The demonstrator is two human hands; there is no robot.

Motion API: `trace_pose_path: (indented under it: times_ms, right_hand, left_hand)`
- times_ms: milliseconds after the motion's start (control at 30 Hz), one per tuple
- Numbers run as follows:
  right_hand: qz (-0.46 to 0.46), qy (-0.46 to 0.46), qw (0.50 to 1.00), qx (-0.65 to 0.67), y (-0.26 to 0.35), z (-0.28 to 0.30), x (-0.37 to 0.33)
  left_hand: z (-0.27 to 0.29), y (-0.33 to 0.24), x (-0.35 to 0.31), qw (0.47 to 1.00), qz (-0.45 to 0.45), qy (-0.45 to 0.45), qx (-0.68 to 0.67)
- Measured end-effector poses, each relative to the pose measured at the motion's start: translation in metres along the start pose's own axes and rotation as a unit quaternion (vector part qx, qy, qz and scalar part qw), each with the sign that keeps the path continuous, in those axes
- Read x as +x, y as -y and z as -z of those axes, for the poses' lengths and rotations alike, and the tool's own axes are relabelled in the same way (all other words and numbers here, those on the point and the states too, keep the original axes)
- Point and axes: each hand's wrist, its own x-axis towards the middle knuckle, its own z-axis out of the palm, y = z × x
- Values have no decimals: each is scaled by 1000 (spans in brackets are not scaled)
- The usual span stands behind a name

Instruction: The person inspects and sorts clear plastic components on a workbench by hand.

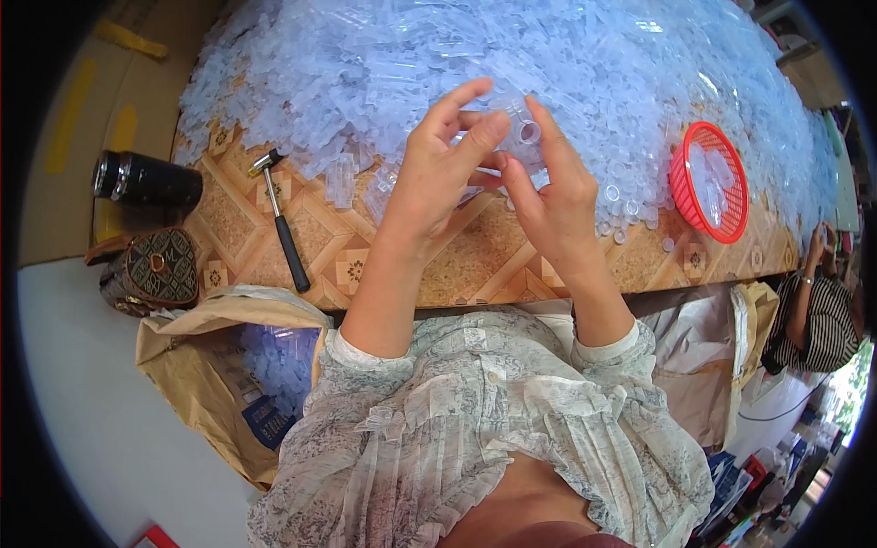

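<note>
Small clear plastic tube (523,131) pinched between both hands, left hand (445,160) and right hand (548,187), right above the huge pile of clear tubes (384,64) on the patterned counter (457,265). Hammer (279,217) lying left, red basket (710,183) on the right.

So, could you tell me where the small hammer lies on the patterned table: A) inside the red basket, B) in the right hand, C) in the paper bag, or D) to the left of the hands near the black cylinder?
D: the hammer lies flat on the table, left of the left hand, not far from the black cylinder.
</note>
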Motion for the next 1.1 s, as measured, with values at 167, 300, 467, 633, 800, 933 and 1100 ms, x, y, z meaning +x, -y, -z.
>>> trace_pose_path:
  times_ms: [167, 300, 467, 633, 800, 933, 1100]
  right_hand:
    - [-128, 94, 978, 136, 14, 6, -4]
    - [-117, 63, 981, 141, 8, 1, -9]
    - [-130, 37, 984, 113, 10, -2, -14]
    - [-98, 13, 990, 100, 13, -2, -11]
    - [-132, 31, 986, 93, 5, 24, -19]
    - [-228, 87, 964, -105, -31, 73, -45]
    - [-174, 153, 958, -167, -27, 67, -70]
  left_hand:
    - [18, 16, 11, 993, -73, 92, 28]
    - [18, 27, 14, 992, -77, 93, -33]
    - [20, 34, 13, 983, -90, 93, -129]
    - [18, 35, 15, 980, -103, 98, -137]
    - [38, 30, 21, 981, -75, 29, -177]
    - [37, 26, 20, 978, -35, 66, -196]
    - [23, 41, 22, 972, 32, 91, -214]
